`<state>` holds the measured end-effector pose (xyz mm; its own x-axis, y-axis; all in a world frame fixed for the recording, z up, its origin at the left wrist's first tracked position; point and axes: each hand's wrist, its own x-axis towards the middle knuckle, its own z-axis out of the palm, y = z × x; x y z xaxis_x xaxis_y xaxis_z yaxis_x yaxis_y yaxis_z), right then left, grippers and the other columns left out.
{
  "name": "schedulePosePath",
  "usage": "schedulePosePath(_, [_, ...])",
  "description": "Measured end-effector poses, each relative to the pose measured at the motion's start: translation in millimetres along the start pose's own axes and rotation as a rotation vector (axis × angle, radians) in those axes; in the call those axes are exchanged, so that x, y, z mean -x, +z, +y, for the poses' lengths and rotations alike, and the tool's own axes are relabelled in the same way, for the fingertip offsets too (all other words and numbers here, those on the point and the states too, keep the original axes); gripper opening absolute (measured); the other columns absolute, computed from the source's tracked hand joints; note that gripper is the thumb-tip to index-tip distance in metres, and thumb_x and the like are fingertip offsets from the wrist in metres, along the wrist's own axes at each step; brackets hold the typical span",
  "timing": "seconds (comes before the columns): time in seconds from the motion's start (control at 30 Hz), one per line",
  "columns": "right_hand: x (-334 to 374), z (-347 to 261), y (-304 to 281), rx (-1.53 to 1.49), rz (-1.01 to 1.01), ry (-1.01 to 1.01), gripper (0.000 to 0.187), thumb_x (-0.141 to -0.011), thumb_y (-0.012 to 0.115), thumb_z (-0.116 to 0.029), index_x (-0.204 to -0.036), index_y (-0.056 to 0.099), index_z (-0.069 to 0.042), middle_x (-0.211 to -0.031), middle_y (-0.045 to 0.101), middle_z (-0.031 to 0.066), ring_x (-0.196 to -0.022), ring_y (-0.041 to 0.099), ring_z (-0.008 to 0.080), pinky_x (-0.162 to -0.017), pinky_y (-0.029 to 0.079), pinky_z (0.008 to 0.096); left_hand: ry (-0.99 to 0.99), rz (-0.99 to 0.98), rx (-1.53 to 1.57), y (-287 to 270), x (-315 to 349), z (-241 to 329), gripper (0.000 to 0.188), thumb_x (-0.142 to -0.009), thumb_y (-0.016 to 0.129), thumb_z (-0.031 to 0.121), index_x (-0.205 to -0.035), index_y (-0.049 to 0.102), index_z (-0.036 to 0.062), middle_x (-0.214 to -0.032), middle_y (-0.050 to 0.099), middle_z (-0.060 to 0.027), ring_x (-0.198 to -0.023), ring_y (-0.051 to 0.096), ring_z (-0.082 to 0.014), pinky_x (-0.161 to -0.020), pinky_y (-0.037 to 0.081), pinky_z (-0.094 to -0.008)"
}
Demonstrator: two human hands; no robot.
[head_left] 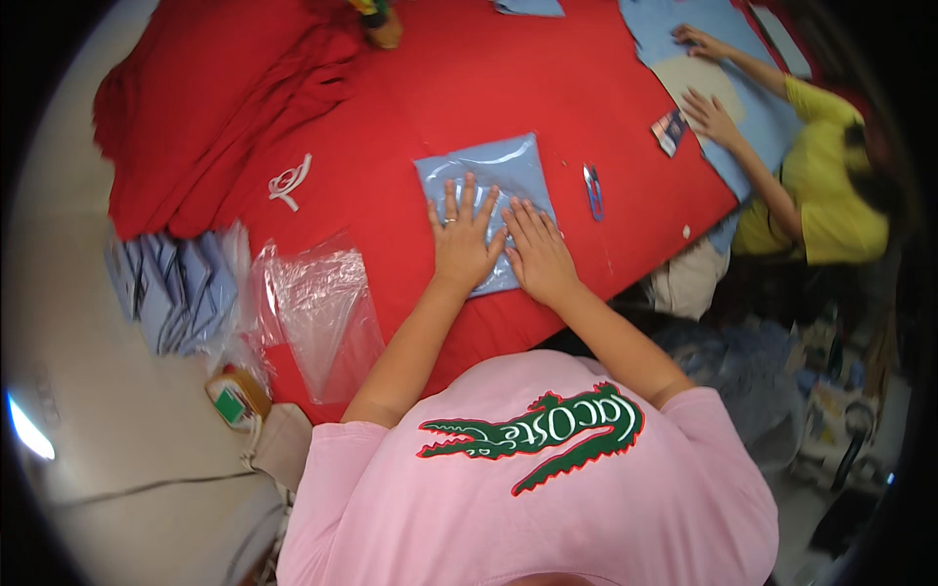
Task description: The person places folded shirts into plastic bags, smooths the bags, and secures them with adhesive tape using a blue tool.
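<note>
A folded light-blue garment in a clear plastic bag (508,161) lies flat on the red-covered table (469,88) in front of me. My left hand (466,239) rests on its left half, fingers spread, a ring on one finger. On its right half lies my right hand (539,256), palm down with the fingers stretched out. The two hands almost meet at the thumbs and cover much of the garment's lower part. Neither hand grips anything.
Blue-handled thread snips (594,192) lie right of the bag. Clear plastic bags (327,313) sit at the table's left edge, beside several bagged blue garments (176,288). A white strip (290,182) lies farther back. At right, a person in yellow (811,195) handles light-blue cloth (752,107).
</note>
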<state>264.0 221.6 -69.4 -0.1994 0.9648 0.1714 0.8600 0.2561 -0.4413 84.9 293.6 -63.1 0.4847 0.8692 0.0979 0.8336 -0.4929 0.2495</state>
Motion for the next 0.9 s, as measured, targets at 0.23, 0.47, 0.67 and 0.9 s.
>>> schedulePosePath(0.23, [-13.6, -6.7, 3.2, 0.091, -0.065, -0.076, 0.074, -0.104, 0.063, -0.025, -0.167, 0.035, 0.000, -0.174, 0.032, 0.0259, -0.161, 0.033, 0.0429, -0.130, 0.028, 0.0564, -0.027, -0.004, 0.113, 1.3, 7.3, -21.4, 0.074, -0.106, 0.059, 0.052, -0.171, 0.038, 0.0251, -0.184, 0.012, -0.0108, -0.169, 0.006, -0.0394, -0.132, 0.004, -0.0681])
schedulePosePath(0.47, [13.8, 15.7, -45.2, 0.087, -0.267, -0.380, 0.107, -0.087, 0.083, -0.047, -0.173, 0.030, -0.011, -0.180, 0.012, 0.0290, -0.166, 0.013, 0.0495, -0.125, 0.017, 0.0746, -0.725, 0.418, 0.706, 4.5, 94.7, 52.3, 0.094, -0.085, 0.085, 0.012, -0.165, 0.036, 0.0052, -0.162, 0.038, -0.0264, -0.152, 0.039, -0.0479, -0.125, 0.036, -0.0596])
schedulePosePath(0.67, [29.9, 34.5, -43.2, 0.344, -0.414, -0.623, 0.117, -0.084, 0.077, -0.070, -0.173, 0.029, -0.011, -0.177, 0.024, 0.0264, -0.163, 0.022, 0.0501, -0.124, 0.024, 0.0741, -1.064, 0.418, 1.055, 21.6, 89.5, 82.0, 0.068, -0.081, 0.082, 0.013, -0.143, 0.059, -0.0027, -0.119, 0.072, -0.0275, -0.112, 0.072, -0.0426, -0.095, 0.058, -0.0495])
schedulePosePath(0.9, [-0.3, 63.9, -45.7, -0.278, -0.345, -0.958, 0.078, -0.092, 0.073, -0.009, -0.163, 0.043, 0.001, -0.163, 0.051, 0.0263, -0.148, 0.050, 0.0468, -0.121, 0.039, 0.0563, -1.161, 0.670, 1.477, -5.8, 111.4, 156.1, 0.033, -0.088, 0.082, 0.021, -0.107, 0.077, -0.0063, -0.099, 0.079, -0.0179, -0.089, 0.076, -0.0262, -0.075, 0.059, -0.0398])
